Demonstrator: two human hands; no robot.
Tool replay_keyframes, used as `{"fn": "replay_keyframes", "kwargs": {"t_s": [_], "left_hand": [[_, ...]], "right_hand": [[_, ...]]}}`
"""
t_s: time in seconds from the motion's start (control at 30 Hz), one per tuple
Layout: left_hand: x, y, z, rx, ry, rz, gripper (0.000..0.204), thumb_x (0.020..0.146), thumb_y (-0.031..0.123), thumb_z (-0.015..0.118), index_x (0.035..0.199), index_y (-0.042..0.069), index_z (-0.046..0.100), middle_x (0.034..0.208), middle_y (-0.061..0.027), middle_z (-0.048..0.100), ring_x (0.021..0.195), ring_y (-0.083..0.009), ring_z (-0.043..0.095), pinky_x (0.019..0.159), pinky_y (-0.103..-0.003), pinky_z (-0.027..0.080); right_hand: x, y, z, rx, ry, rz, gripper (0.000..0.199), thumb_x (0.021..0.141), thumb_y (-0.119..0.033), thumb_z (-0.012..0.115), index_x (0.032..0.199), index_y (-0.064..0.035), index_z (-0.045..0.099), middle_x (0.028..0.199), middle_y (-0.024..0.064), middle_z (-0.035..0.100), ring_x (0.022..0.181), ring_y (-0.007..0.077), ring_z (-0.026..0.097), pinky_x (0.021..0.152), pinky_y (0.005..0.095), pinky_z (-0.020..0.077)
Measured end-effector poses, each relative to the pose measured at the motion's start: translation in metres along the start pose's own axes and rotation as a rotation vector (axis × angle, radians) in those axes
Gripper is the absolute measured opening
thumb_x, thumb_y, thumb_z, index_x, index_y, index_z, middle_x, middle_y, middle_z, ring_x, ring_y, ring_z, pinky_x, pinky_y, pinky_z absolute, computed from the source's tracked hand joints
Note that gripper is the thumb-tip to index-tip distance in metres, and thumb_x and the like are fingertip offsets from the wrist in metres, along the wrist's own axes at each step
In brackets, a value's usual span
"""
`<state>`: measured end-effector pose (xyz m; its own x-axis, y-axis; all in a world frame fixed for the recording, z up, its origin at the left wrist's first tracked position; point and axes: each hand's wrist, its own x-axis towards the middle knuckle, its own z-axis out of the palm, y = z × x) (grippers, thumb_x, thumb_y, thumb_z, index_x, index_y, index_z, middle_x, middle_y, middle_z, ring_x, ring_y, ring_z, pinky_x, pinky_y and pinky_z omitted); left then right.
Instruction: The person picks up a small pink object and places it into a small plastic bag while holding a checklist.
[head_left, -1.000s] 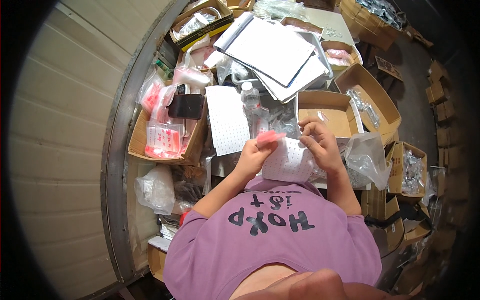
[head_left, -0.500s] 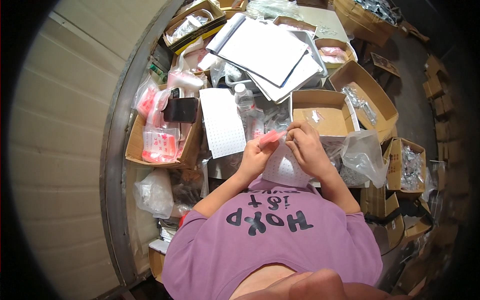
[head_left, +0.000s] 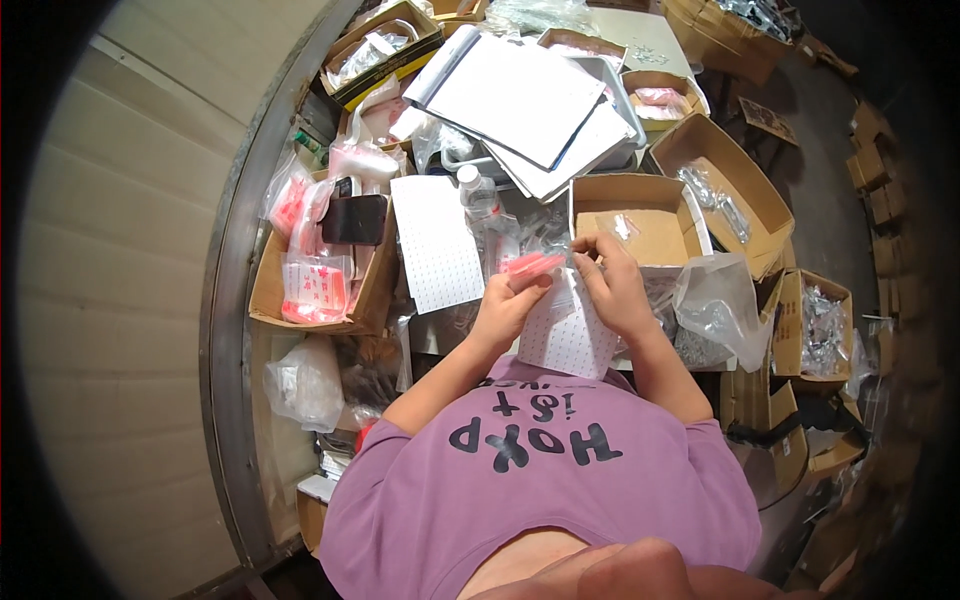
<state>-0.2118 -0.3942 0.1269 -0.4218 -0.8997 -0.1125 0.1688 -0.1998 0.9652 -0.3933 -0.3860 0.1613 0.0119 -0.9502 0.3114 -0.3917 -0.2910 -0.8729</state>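
Observation:
A small stack of clear plastic bags with pink-red strips is pinched in my left hand, thumb on top. Just to its right, my right hand has its fingers curled in with the thumb near them; what the fingertips hold, if anything, is too small to make out. Under both hands lies a white sheet with rows of small printed marks, its near edge against my shirt. A similar sheet lies to the left, next to a clear bottle with a white cap.
Beyond my right hand stands an open carton with a few small clear packets. At left, a carton holds pink-striped bags and a dark phone. Papers are stacked at the back. A crumpled clear bag lies at right.
My right fingers have drawn slightly away from the pink-striped bags in my left hand. The stack lies flatter, and more of the sheet below shows. The whole view has shifted a little.

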Motion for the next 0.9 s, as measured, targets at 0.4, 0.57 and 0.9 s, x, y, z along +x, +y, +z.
{"fn": "replay_keyframes", "kwargs": {"t_s": [0.4,0.57,0.9], "left_hand": [[0.027,0.005,0.012,0.176,0.063,0.171,0.024,0.087,0.013,0.062,0.104,-0.003,0.066,0.086,-0.0027,0.066,0.079,-0.0085,0.057,0.071,-0.024,0.046],[0.025,-0.007,0.023,0.065,0.114,0.159,0.022,0.087,0.01,0.063,0.104,-0.003,0.067,0.086,-0.0014,0.064,0.078,-0.0072,0.056,0.07,-0.023,0.046],[0.013,-0.023,0.018,-0.073,0.357,0.035,0.025,0.088,0.01,0.063,0.111,-0.001,0.064,0.1,-0.0026,0.065,0.09,-0.0081,0.056,0.081,-0.022,0.044]], "right_hand": [[0.02,0.016,-0.016,0.323,-0.028,0.107,0.028,0.081,-0.006,0.068,0.106,0.0007,0.055,0.082,0.0087,0.064,0.079,0.0137,0.062,0.069,0.0257,0.0491],[0.02,0.033,-0.021,0.438,-0.065,0.128,0.025,0.083,-0.001,0.064,0.106,0.0004,0.054,0.087,0.0086,0.065,0.082,0.0142,0.063,0.072,0.0261,0.05],[0.043,0.084,-0.065,0.055,0.143,0.08,0.021,0.083,0.003,0.057,0.104,0.0019,0.058,0.096,0.0119,0.066,0.089,0.0195,0.063,0.08,0.0309,0.0493]]}}
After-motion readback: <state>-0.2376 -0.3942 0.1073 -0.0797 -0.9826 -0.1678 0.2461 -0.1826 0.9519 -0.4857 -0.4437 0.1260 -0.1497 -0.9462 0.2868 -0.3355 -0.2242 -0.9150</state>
